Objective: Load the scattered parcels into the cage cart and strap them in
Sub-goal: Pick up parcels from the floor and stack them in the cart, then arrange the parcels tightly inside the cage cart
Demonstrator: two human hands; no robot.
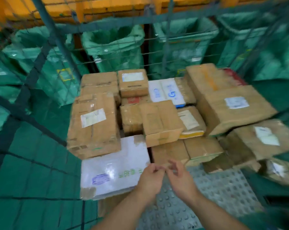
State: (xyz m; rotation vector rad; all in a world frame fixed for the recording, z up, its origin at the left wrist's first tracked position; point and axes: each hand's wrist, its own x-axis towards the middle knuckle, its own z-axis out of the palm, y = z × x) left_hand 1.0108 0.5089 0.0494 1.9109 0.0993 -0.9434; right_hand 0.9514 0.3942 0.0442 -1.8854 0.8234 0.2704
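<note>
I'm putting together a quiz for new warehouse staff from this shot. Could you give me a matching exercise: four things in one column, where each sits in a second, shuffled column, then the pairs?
Things
1. flat white parcel with a blue stamp
2. white parcel with blue lettering
3. big tilted brown cardboard box with a white label
4. green woven sacks

Places
A. behind the wire cage wall
B. front left, nearest the camera
C. right side of the load
D. back row, middle

Pairs: 1-B, 2-D, 3-C, 4-A
</note>
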